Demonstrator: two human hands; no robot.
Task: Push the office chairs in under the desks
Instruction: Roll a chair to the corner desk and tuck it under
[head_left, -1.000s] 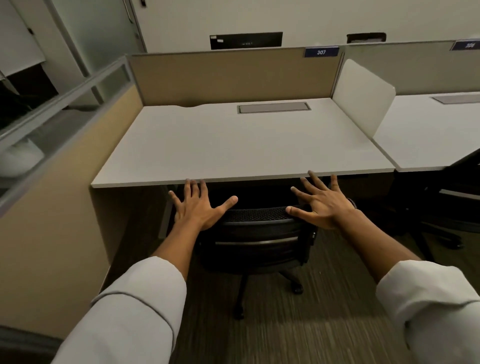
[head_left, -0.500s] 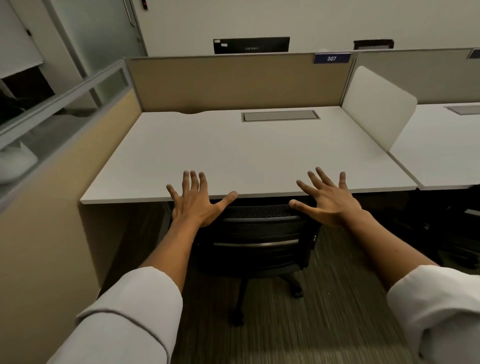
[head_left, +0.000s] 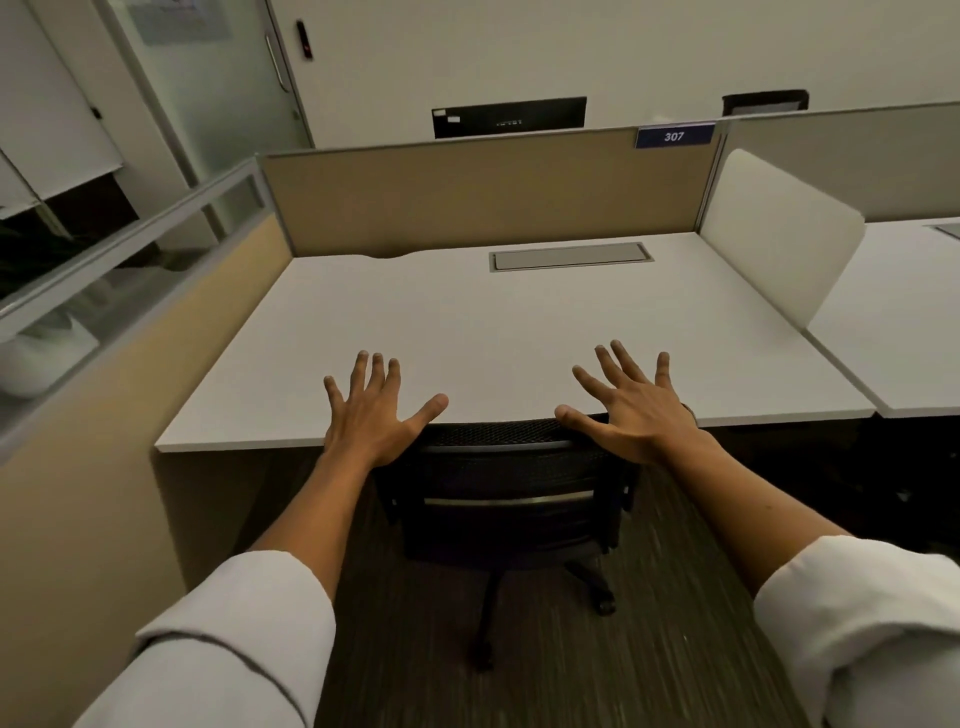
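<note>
White desk (head_left: 467, 322) fills the cubicle; black office chair (head_left: 511, 493) sits w/ seat tucked under its front edge, backrest top at the edge. Blue tag (head_left: 674, 136) on the partition reads 307. Left hand (head_left: 371, 415) & right hand (head_left: 631, 410) hover above the backrest, fingers spread wide, holding nothing.

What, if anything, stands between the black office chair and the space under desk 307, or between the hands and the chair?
Nothing visible does. The black office chair already sits with its backrest at the front edge of the desk. The left hand and right hand are spread open at the backrest's top corners, with nothing in between.
</note>
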